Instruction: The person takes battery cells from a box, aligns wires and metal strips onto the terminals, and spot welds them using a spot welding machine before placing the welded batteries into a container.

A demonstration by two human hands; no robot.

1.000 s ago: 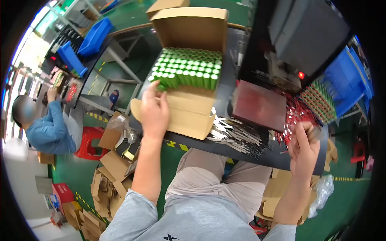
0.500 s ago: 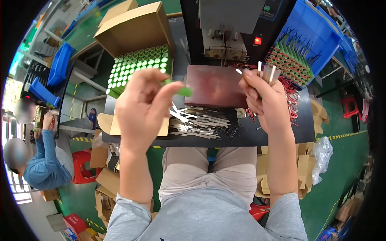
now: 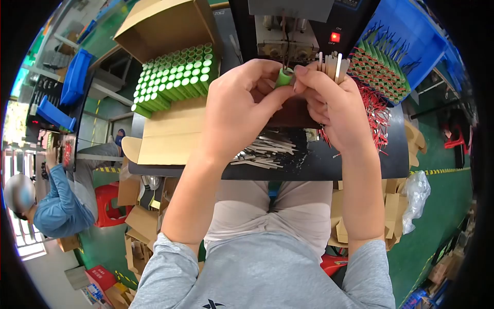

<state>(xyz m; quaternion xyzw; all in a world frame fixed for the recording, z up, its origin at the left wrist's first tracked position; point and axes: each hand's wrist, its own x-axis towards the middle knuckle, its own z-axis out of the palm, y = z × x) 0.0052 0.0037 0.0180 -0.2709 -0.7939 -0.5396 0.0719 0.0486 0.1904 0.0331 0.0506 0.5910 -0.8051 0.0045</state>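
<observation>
My left hand (image 3: 239, 105) is closed around a green cylindrical battery cell (image 3: 284, 78), its end turned up beneath the electrodes of the spot welder (image 3: 285, 41). Right beside it, my right hand (image 3: 337, 105) grips a bundle of thin metal strips (image 3: 338, 67) that stick up past the fingers. The right thumb and fingertip meet at the cell's rim. Under both hands lies a dark reddish block (image 3: 293, 116), mostly covered by them. Loose metal strips (image 3: 267, 149) are heaped on the table in front of it.
At left, a cardboard box (image 3: 177, 129) holds rows of green cells (image 3: 177, 77). Red wires (image 3: 378, 116) lie at right, near a blue bin (image 3: 435, 46) with wired cells. The welder's red switch (image 3: 335, 37) glows. Another person (image 3: 62, 206) sits at a bench far left.
My left hand has moved right and up with the green cell, from near the box to under the electrodes. My right hand has shifted slightly left to meet it, still holding the strips.
</observation>
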